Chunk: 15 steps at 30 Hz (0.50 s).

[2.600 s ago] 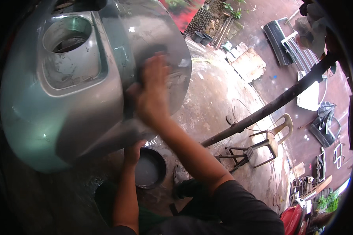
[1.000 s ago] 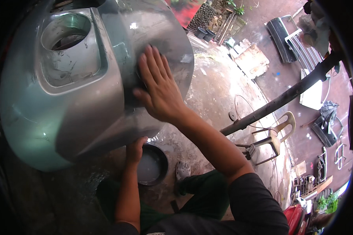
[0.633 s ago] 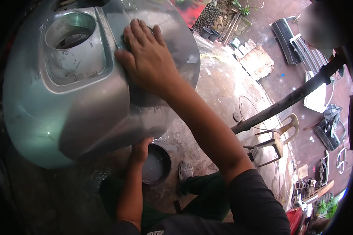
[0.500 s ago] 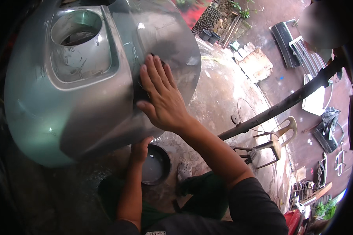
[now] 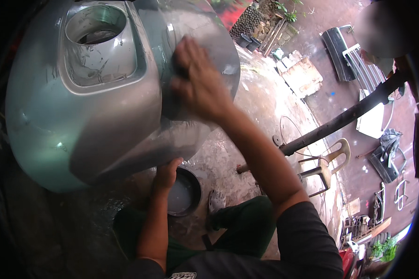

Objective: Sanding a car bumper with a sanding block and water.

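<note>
A large, glossy silver-grey car bumper (image 5: pixel 116 121) with a round opening (image 5: pixel 95 30) in a recessed panel fills the upper left. My right hand (image 5: pixel 200 86) lies over its darker grey side, palm down, smeared by motion. Something dark shows under those fingers, too blurred to name. At the bumper's lower edge my left hand (image 5: pixel 166 176) grips from below, thumb upward and the other fingers hidden. Just beside it, a dark round basin (image 5: pixel 184 193) of cloudy grey water stands on the floor.
A dark pole (image 5: pixel 344 118) slants across the right side. Behind it stands a plastic chair (image 5: pixel 328 169) on the stained concrete floor (image 5: pixel 260 135). Car parts lie farther right, among them a dark bumper (image 5: pixel 338 53) and a grille (image 5: pixel 365 69). My shoe (image 5: pixel 216 201) is near the basin.
My right hand has slid up and slightly right across the bumper, and its forearm has followed. The bumper has shifted a little in view. My left hand keeps its place at the lower edge.
</note>
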Each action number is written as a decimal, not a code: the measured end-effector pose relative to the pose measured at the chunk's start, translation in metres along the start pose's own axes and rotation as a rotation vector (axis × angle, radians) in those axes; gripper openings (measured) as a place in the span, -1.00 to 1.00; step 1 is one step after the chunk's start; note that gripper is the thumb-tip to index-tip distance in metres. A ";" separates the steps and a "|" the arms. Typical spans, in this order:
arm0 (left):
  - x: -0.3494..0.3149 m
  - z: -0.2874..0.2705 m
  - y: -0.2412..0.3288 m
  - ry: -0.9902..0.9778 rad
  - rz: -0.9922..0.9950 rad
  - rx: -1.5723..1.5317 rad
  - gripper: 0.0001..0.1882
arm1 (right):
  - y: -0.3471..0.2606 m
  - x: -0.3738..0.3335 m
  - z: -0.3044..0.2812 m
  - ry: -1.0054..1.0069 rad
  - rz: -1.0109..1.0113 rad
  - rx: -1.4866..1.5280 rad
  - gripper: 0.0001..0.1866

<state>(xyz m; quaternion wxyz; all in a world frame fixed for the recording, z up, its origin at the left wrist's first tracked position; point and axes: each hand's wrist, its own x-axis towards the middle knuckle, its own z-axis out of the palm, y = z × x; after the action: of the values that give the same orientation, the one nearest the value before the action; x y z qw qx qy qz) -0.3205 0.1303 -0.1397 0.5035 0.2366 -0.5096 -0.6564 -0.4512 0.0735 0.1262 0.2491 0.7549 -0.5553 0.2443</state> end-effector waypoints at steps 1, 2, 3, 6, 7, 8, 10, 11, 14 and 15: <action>-0.001 0.000 -0.002 -0.003 -0.003 -0.003 -0.87 | 0.021 0.018 0.000 0.045 0.099 0.033 -0.37; 0.002 0.002 -0.004 -0.052 0.005 0.032 -0.86 | 0.062 0.037 -0.005 -0.035 0.093 -0.107 -0.43; 0.007 0.008 -0.006 -0.103 0.017 0.065 -0.86 | 0.096 0.047 -0.011 -0.114 0.086 -0.250 -0.50; 0.006 0.014 0.005 -0.057 -0.124 -0.015 -0.86 | 0.097 0.047 0.008 0.049 0.000 -0.408 -0.58; 0.002 -0.001 0.004 -0.033 -0.130 0.004 -0.86 | 0.047 0.042 0.020 -0.055 -0.022 -0.455 -0.51; 0.003 -0.002 0.003 -0.041 -0.105 0.015 -0.85 | 0.022 0.028 0.041 0.102 -0.043 -0.429 -0.41; -0.001 -0.017 0.004 -0.018 -0.086 0.049 -0.85 | -0.018 0.016 0.030 0.103 -0.090 -0.212 -0.37; -0.001 -0.015 0.004 -0.025 -0.052 0.044 -0.85 | -0.025 0.013 0.020 0.102 -0.128 -0.032 -0.32; 0.006 0.012 0.007 -0.095 -0.061 -0.009 -0.84 | 0.099 0.041 -0.013 0.048 0.515 0.526 -0.38; 0.009 0.017 0.008 -0.119 -0.108 -0.024 -0.83 | 0.128 0.035 -0.019 0.109 0.452 0.202 -0.44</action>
<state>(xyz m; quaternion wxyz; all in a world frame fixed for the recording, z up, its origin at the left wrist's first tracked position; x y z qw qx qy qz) -0.3348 0.1300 -0.1248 0.4388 0.2182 -0.5174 -0.7015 -0.5667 0.0275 0.1766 0.1412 0.6185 -0.6684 0.3883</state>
